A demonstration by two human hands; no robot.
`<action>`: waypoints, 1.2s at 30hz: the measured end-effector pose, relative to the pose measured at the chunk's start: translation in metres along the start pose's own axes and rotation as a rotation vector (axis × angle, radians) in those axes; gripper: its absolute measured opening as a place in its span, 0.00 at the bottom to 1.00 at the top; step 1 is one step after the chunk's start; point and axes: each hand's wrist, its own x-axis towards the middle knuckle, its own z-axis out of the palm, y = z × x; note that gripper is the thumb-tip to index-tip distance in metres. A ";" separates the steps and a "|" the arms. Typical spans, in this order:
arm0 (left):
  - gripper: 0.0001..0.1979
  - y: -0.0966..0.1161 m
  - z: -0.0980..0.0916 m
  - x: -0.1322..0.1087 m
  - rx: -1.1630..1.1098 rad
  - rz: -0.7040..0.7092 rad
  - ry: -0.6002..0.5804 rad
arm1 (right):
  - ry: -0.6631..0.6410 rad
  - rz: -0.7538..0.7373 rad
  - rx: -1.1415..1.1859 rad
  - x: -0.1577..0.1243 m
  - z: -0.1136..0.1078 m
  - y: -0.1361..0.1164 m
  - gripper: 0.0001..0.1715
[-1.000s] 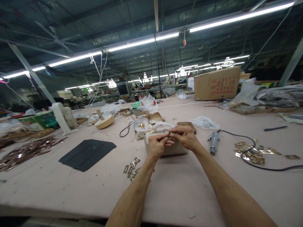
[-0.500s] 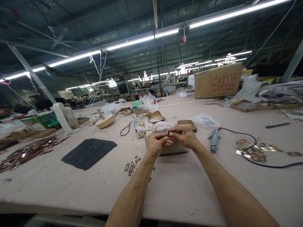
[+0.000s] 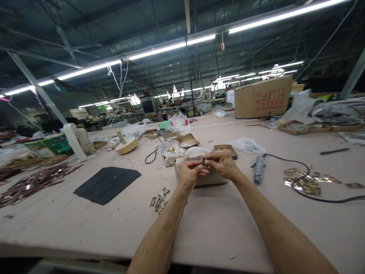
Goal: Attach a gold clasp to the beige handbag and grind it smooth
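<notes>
My left hand (image 3: 189, 173) and my right hand (image 3: 221, 164) meet over a light beige bag-like piece (image 3: 211, 179) standing on the table. Between their fingertips is a small gold-coloured metal frame (image 3: 204, 162), pinched from both sides. Its finer detail is too small to make out. Several loose metal frames (image 3: 159, 201) of a similar kind lie beside my left forearm, some of them hidden behind it. The beige piece is partly covered by my hands.
A grey electric screwdriver (image 3: 259, 170) with a black cord lies to the right, near a pile of gold metal parts (image 3: 303, 182). A black panel (image 3: 107, 185) and a white fan (image 3: 76, 142) are on the left. Farther back stand an open tray (image 3: 226, 149) and a large cardboard box (image 3: 262, 98).
Almost nothing differs. Both hands keep their pinch on the metal frame, and my left forearm has shifted very slightly.
</notes>
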 end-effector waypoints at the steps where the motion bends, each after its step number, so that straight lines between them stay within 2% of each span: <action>1: 0.23 0.000 0.000 0.000 0.000 0.001 0.004 | -0.001 0.000 -0.001 0.000 0.000 0.000 0.13; 8: 0.23 0.004 0.000 -0.002 0.095 0.021 -0.042 | -0.005 0.000 -0.010 0.000 -0.002 0.005 0.12; 13: 0.20 0.000 0.002 -0.002 0.241 0.098 -0.108 | 0.014 0.005 -0.005 0.000 -0.002 0.010 0.12; 21: 0.18 -0.006 0.001 0.001 0.143 0.134 0.018 | 0.019 0.023 -0.003 -0.001 0.008 0.003 0.14; 24: 0.20 -0.005 0.000 0.001 0.083 0.092 0.057 | 0.128 -0.004 -0.074 0.001 0.001 -0.001 0.17; 26: 0.20 -0.004 -0.001 0.001 0.047 0.069 0.059 | 0.306 -0.012 -0.191 0.003 -0.016 -0.002 0.19; 28: 0.20 -0.003 0.000 0.001 0.023 0.059 0.057 | 0.518 0.016 -0.436 0.003 -0.043 0.002 0.20; 30: 0.20 -0.002 0.000 0.001 0.014 0.058 0.061 | 0.701 0.140 -0.756 -0.003 -0.079 0.009 0.21; 31: 0.19 -0.001 0.000 0.001 0.014 0.059 0.063 | 0.762 0.250 -0.907 -0.007 -0.097 0.013 0.23; 33: 0.19 -0.001 -0.001 0.002 0.009 0.060 0.068 | 0.795 0.547 -1.116 -0.019 -0.131 0.026 0.32; 36: 0.19 -0.001 -0.003 0.004 0.008 0.063 0.075 | 0.635 0.939 -1.154 -0.038 -0.160 0.052 0.43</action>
